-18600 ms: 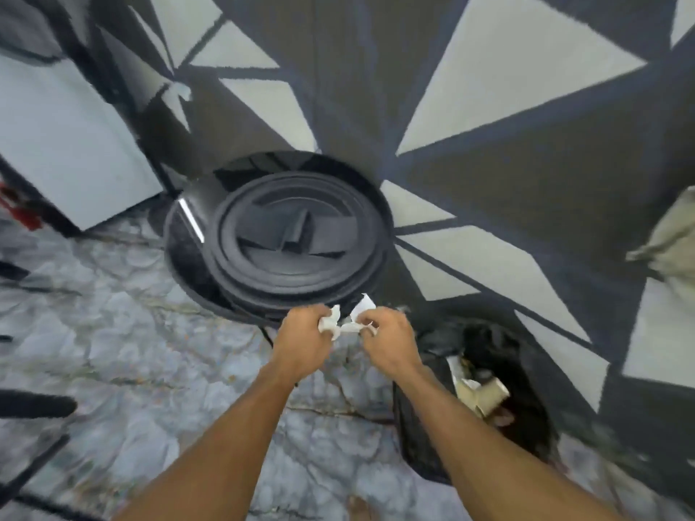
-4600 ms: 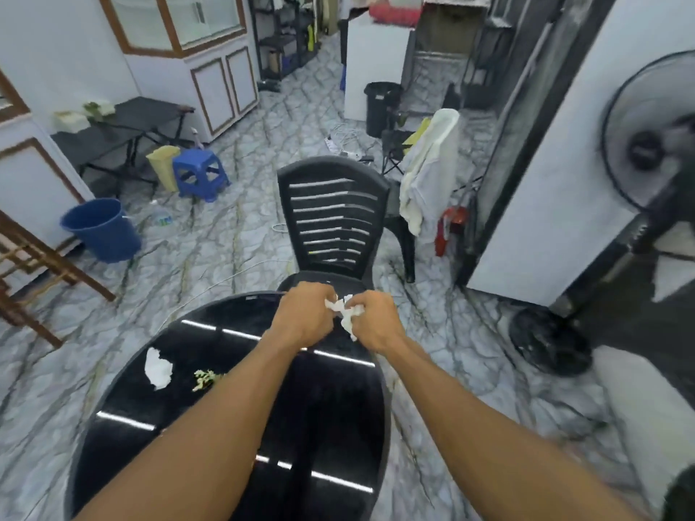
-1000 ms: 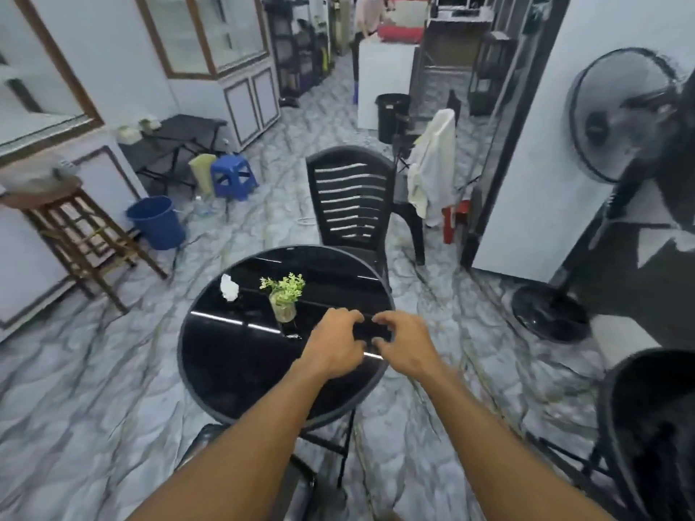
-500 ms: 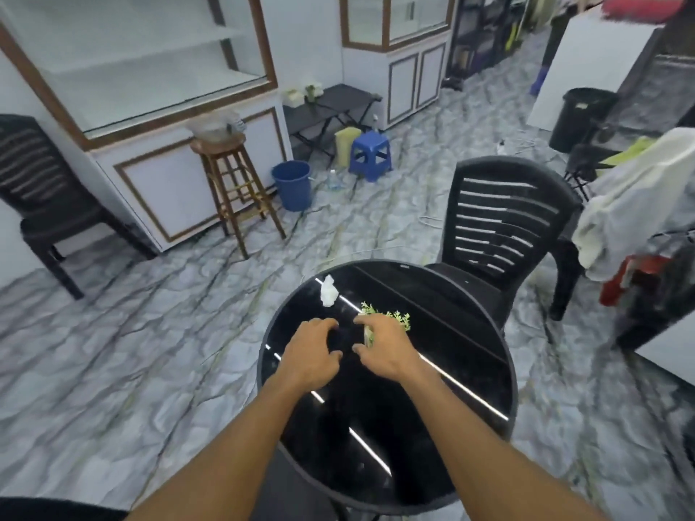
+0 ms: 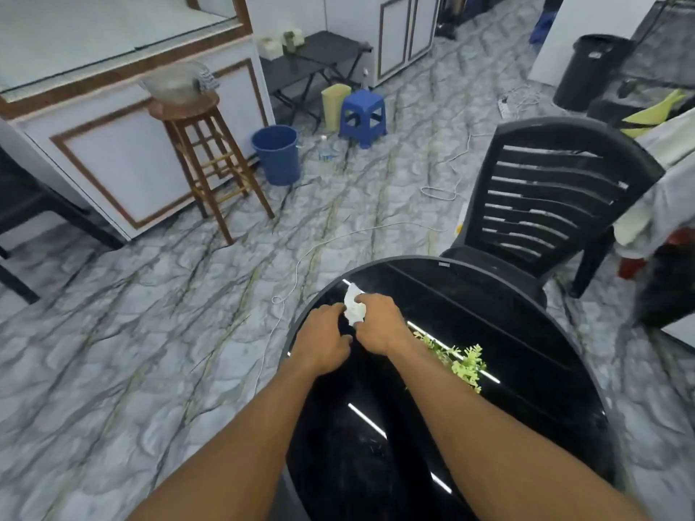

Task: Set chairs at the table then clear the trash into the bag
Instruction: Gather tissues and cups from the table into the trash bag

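A round black glossy table point(image 5: 526, 355) fills the lower right of the head view. A crumpled white paper scrap point(image 5: 353, 305) lies near its far left edge. My right hand point(image 5: 380, 323) pinches this scrap with its fingers. My left hand point(image 5: 322, 342) is just beside it, fingers curled, touching the paper's left side. A small green plant point(image 5: 460, 364) stands on the table behind my right forearm, partly hidden. A black slatted plastic chair point(image 5: 556, 204) is tucked against the table's far side. No trash bag is in view.
A wooden stool point(image 5: 205, 156) with a glass bowl stands by the white cabinet. A blue bucket point(image 5: 277, 154), a blue plastic stool point(image 5: 363, 112) and a black bin point(image 5: 592, 75) sit further back. White cables point(image 5: 331, 238) trail across the marble floor.
My view has moved closer to the table's left edge. Both hands reached forward from the table's middle to the white paper scrap, and my right hand closed on it.
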{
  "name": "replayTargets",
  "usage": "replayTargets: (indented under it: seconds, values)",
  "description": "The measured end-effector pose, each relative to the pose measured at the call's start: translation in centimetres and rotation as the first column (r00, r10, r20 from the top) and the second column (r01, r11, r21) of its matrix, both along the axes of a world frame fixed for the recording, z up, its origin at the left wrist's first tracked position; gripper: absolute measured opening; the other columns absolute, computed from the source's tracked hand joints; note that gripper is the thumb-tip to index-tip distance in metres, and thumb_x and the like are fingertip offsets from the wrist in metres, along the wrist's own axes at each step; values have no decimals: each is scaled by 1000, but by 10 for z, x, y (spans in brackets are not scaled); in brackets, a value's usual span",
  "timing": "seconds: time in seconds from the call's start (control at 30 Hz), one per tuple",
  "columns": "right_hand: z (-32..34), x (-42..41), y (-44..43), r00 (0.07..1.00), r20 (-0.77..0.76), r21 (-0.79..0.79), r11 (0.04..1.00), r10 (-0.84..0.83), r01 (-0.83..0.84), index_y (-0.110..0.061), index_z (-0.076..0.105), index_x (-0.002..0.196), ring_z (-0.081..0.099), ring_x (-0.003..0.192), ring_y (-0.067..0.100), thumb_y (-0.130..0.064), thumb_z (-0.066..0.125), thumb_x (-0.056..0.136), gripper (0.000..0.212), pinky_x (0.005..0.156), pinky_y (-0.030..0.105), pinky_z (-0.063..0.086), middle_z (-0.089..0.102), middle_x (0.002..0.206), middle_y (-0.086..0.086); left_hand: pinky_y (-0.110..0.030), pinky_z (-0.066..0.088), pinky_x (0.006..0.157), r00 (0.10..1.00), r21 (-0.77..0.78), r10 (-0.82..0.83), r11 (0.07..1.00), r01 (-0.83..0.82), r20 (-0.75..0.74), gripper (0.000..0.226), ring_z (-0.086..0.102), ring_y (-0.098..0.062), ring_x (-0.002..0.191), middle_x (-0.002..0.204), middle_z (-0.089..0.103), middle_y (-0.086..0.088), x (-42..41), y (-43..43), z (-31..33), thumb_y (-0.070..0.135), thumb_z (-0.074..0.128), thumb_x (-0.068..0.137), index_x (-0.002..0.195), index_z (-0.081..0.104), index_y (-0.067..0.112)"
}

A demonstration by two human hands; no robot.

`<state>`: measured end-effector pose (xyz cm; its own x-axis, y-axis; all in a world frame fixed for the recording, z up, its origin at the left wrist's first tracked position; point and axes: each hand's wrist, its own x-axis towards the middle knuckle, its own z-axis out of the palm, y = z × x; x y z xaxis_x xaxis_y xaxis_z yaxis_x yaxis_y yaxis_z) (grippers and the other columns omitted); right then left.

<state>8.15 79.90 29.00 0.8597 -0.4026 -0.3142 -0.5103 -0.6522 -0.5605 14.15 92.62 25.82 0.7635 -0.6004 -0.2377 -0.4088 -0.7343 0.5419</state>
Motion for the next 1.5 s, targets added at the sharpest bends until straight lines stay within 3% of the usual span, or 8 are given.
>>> replayTargets:
  seconds: [0.17, 0.3, 0.5, 0.87, 0.97, 1.2, 1.3, 1.5]
  values:
    - [-35, 25, -1, 998, -47, -30, 999, -32, 31, -9, 60, 119, 61, 112, 32, -8, 69, 82, 37, 92, 42, 53, 62, 120, 11, -37, 53, 74, 997, -56, -75, 996, 74, -8, 26, 59, -18, 89, 95, 63, 5, 27, -18, -27, 15, 64, 73, 97, 58, 22]
    - [-57, 32, 5, 993, -69, 39, 994, -99, 102, -10, 63, 104, 65, 94, 26, -6, 66, 78, 27, 79, 37, 57, 67, 102, 7, -36, 55, 77, 988, -68, -155, 986, 153, -20, 33, 63, -20, 90, 95, 66, 2, 31, -22, -47, 9, 60, 71, 103, 62, 18]
    - [-65, 18, 13, 963, -4, 198, 944, -269, 265, -10, 74, 81, 69, 81, 20, -12, 64, 80, 9, 76, 41, 62, 72, 85, 7, -40, 54, 67, 996, -159, -90, 983, 89, -4, 13, 61, -16, 72, 72, 64, 5, 20, -11, -54, 9, 57, 87, 79, 63, 17]
    - [47, -44, -18, 900, 252, 217, 927, -356, 306, -23, 79, 82, 69, 81, 21, -11, 71, 73, 17, 70, 37, 61, 73, 79, 4, -41, 54, 72, 978, -375, -107, 912, 168, 178, 20, 63, -16, 83, 84, 69, 11, -26, -37, 51, 24, 51, 86, 96, 67, 29]
    - [68, -97, -34, 873, 302, 203, 921, -382, 333, -26, 78, 82, 63, 96, 24, -10, 69, 75, 20, 73, 31, 56, 72, 86, 2, -39, 53, 69, 957, -365, -193, 893, 263, 217, 9, 62, -13, 78, 79, 66, 13, -63, -50, 75, 26, 58, 88, 90, 63, 33]
    - [103, -310, -51, 791, 383, 206, 878, -478, 431, -15, 75, 111, 71, 87, 13, -10, 77, 79, 33, 81, 25, 57, 77, 91, 1, -37, 50, 75, 851, -348, -429, 781, 518, 304, 15, 58, -12, 82, 84, 70, 13, -235, -83, 116, 22, 64, 86, 96, 70, 30]
    - [107, -419, -47, 765, 403, 173, 862, -503, 476, -15, 79, 98, 70, 78, 12, -4, 72, 79, 23, 73, 27, 57, 75, 82, -4, -41, 52, 75, 801, -372, -527, 709, 599, 285, 18, 61, -16, 81, 85, 72, 10, -337, -91, 124, 20, 64, 84, 98, 72, 27]
    - [118, -631, -25, 580, 375, 120, 659, -723, 743, -8, 79, 94, 61, 66, 2, 5, 65, 78, 24, 62, 13, 45, 70, 78, 1, -45, 54, 69, 606, -396, -769, 502, 769, 201, 10, 63, -14, 75, 79, 69, 8, -539, -111, 132, 26, 66, 82, 92, 68, 25]
